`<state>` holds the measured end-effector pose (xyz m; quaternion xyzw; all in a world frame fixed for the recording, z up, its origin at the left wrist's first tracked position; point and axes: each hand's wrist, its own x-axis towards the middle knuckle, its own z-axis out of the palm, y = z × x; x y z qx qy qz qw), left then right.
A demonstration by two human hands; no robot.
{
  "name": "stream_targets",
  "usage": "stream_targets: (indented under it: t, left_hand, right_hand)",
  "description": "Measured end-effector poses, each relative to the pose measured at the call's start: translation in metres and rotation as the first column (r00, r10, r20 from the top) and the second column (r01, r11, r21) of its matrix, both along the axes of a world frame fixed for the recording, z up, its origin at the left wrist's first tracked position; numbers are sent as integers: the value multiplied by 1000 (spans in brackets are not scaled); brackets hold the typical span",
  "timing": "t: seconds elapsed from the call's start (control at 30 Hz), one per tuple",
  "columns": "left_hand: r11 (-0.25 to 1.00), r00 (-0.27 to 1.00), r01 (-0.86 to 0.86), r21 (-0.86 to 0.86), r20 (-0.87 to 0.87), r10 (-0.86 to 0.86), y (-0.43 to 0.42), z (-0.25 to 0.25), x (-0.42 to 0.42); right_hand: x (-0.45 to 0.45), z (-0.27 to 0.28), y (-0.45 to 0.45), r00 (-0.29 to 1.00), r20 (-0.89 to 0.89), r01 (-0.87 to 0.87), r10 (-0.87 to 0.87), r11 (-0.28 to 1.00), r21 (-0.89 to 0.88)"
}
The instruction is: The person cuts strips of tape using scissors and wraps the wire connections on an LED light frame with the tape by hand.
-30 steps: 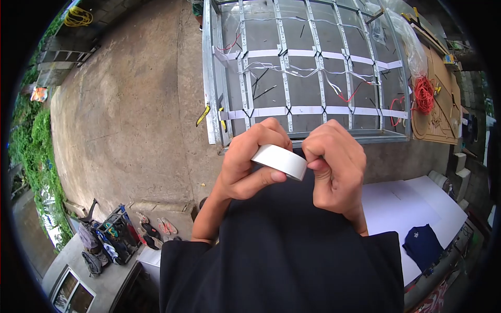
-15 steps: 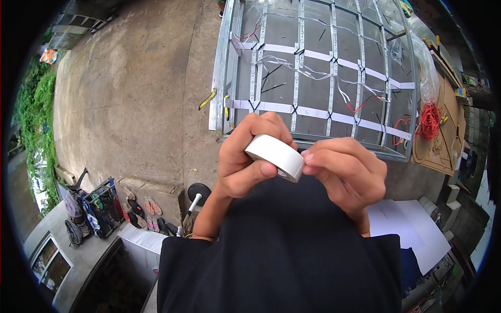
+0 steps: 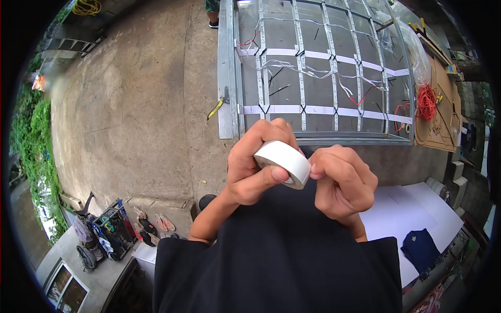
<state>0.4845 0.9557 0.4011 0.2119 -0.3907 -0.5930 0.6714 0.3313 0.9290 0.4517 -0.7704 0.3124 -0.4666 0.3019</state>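
White tape roll [image 3: 285, 159] in grip of left hand [image 3: 244, 166]; right hand [image 3: 345, 180] pinched narrow at its edge, more curled than before.

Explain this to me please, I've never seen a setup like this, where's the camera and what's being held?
There is no machine: these are a person's bare hands, seen by a camera worn on the head, looking forward and down. The left hand holds a white, ring-shaped roll of tape. The right hand has its fingertips at the roll's edge; whether they grip the tape's end is too small to tell. Beyond is a grey metal frame crossed by strips and wires. Lower right, a dark blue piece of cloth lies on a flat white sheet.
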Motion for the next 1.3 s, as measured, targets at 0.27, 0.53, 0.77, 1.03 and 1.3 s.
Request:
stream_targets:
  t: [0.27,0.53,0.77,1.03,1.3]
  left_hand:
    - [993,993,115,-29,-13,-115,6,0,33]
    - [988,987,156,-5,30,-155,15,-5,57]
    - [944,942,327,54,59,-329,24,-10,60]
    - [860,857,507,66,68,-510,28,-14,54]
    - [862,871,489,132,-23,-491,32,-9,36]
  right_hand:
    - [35,7,26,988,101,107,-116,990,96]
    - [39,13,40,993,-67,92,-93,996,-10]
    - [51,-2,76,911,-216,314,-353,929,-193]
    - [56,-13,99,820,-188,496,-541,834,-240]
    - [40,-13,102,851,-2,517,-524,840,-164]
